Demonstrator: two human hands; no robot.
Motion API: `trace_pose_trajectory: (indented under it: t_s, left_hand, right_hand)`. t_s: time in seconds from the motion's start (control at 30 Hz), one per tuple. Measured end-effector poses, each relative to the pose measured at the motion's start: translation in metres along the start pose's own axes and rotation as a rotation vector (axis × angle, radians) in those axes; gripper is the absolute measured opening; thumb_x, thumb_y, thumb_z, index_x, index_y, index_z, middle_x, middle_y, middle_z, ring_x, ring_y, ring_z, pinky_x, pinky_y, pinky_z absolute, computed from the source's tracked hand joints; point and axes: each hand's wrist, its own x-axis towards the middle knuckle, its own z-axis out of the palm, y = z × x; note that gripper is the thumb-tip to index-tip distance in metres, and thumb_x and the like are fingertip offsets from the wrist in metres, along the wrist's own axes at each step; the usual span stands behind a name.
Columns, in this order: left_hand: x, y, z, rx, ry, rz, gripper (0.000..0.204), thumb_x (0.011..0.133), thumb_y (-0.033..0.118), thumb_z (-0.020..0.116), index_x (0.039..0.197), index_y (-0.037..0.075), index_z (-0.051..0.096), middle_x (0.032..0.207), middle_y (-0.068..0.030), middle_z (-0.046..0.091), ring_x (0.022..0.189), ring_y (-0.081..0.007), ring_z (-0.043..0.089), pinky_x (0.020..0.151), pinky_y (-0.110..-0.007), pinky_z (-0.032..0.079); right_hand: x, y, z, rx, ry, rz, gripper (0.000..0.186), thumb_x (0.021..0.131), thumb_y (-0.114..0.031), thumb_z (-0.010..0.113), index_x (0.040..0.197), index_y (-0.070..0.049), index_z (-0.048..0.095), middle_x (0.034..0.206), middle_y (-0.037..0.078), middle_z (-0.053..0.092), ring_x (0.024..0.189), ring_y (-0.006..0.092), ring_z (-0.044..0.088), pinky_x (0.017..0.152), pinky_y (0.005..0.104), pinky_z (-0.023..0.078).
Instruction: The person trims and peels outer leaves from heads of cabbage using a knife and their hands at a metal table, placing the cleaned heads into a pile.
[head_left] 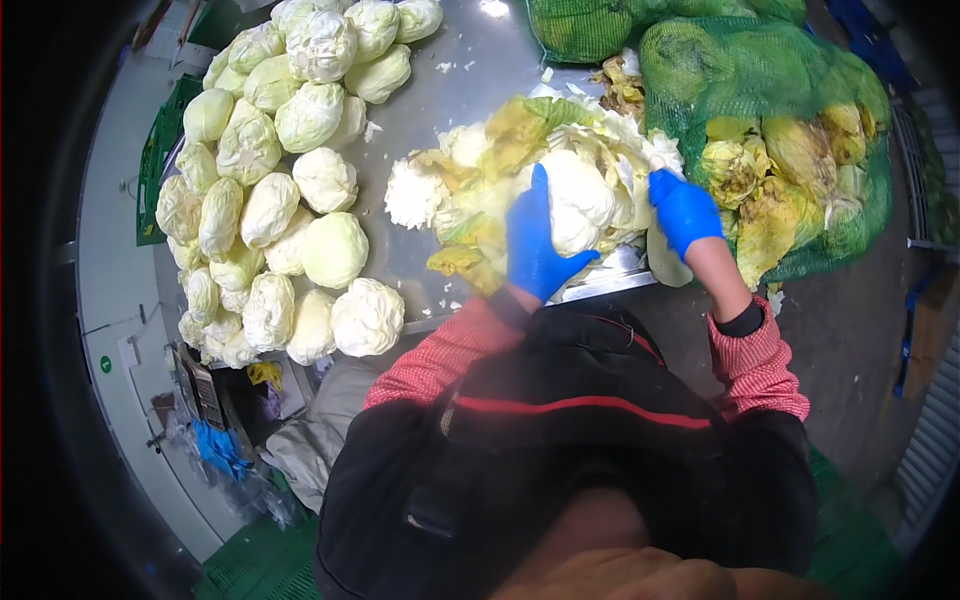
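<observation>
My left hand (540, 245), in a blue glove, grips the left side of a pale, partly trimmed cabbage (578, 200) with its thumb spread beneath. My right hand (685, 210), also gloved, is closed to the right of that cabbage; what it holds is unclear, with a pale, flat shape below it. Loose white and yellowed leaves (470, 235) lie heaped around both hands on the steel table (410, 120).
Many pale trimmed cabbages (332, 250) are piled at left. Green mesh sacks (690, 65) of cabbages, some yellow-brown, fill the right and back. Green crates (158, 150), a grey sheet (320, 430) and blue gloves (220, 450) are left of me. Grey floor (840, 340) shows at right.
</observation>
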Motion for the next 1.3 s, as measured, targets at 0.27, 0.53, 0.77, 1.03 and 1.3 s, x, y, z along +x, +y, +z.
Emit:
trace_pose_trajectory:
  t_s: [0.27,0.53,0.77,1.03,1.3]
  left_hand:
    - [-0.012,-0.010,0.002,0.061,0.030,0.065,0.117,0.047,0.038,0.083,0.138,-0.004,0.021,0.103,-0.0173,0.053,0.091,-0.0310,0.052,0.080,-0.039,0.042]
    - [-0.009,-0.038,-0.038,-0.201,-0.027,-0.104,0.116,0.050,0.040,0.083,0.140,0.000,0.020,0.122,-0.0198,0.042,0.114,-0.0353,0.039,0.099,-0.043,0.031]
    - [0.036,0.014,-0.019,0.157,-0.066,-0.045,0.113,0.046,0.046,0.083,0.136,0.002,0.029,0.136,-0.0224,0.032,0.119,-0.0366,0.036,0.101,-0.044,0.030]
    - [0.066,-0.066,-0.060,-0.844,-0.140,-0.439,0.058,0.077,0.026,0.065,0.126,0.002,0.043,0.115,-0.0100,0.052,0.107,-0.0189,0.049,0.094,-0.032,0.039]
    - [0.042,-0.028,-0.083,-1.493,-0.104,-0.853,0.055,0.091,0.051,0.035,0.134,0.016,0.035,0.123,-0.0118,0.048,0.109,-0.0243,0.050,0.096,-0.045,0.039]
  right_hand:
    - [0.042,-0.061,0.016,-0.004,0.066,-0.104,0.067,0.073,-0.058,0.058,0.118,-0.009,0.050,0.115,0.015,0.056,0.101,0.0321,0.056,0.084,0.0396,0.045]
    - [0.069,-0.017,0.043,0.055,0.017,-0.052,0.026,0.079,-0.033,0.056,0.094,-0.011,0.056,0.096,0.013,0.061,0.084,0.0340,0.059,0.071,0.0418,0.047]
    - [0.066,-0.026,0.052,-0.019,0.066,-0.067,0.025,0.080,-0.028,0.053,0.101,-0.014,0.058,0.102,0.012,0.060,0.086,0.0331,0.059,0.073,0.0419,0.048]
    - [0.060,0.006,0.051,0.079,0.268,0.007,0.023,0.080,-0.030,0.057,0.096,-0.013,0.054,0.090,0.016,0.060,0.079,0.0381,0.058,0.066,0.0438,0.046]
    - [0.017,-0.044,0.013,0.555,-0.048,-0.214,0.078,0.073,-0.053,0.064,0.137,-0.021,0.034,0.087,0.010,0.061,0.071,0.0214,0.059,0.067,0.0328,0.048]
